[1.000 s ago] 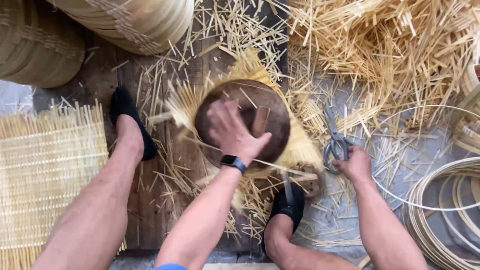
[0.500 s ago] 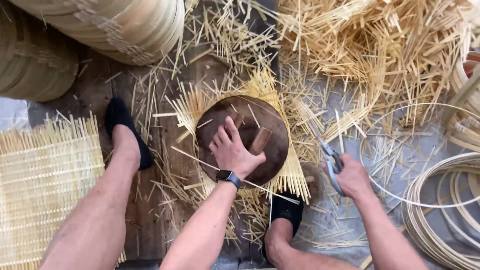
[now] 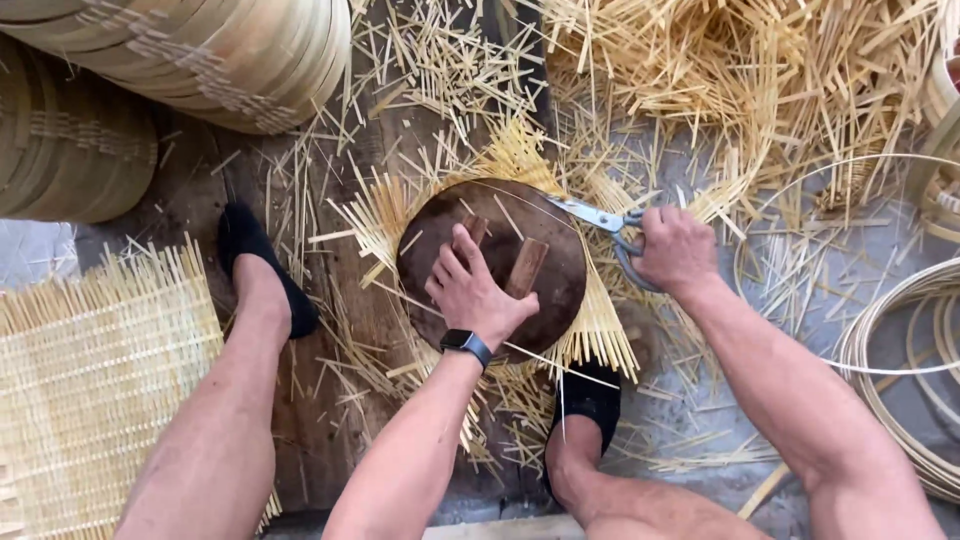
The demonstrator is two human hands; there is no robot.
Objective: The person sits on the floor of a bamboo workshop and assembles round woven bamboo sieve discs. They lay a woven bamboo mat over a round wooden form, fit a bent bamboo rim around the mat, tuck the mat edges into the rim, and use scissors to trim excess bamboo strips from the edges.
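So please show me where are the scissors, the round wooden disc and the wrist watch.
scissors (image 3: 592,214), head view, on the metal blades.
round wooden disc (image 3: 558,290), head view, on its bare right part.
wrist watch (image 3: 466,345), head view, on its dark face.

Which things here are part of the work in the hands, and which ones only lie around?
In use:
- left hand pressing the round dark wooden disc
- right hand holding scissors at the disc's edge
- woven bamboo strips sticking out under the disc

Lying about:
- woven mat
- stacked round frames
- loose strip pile
- coiled hoops
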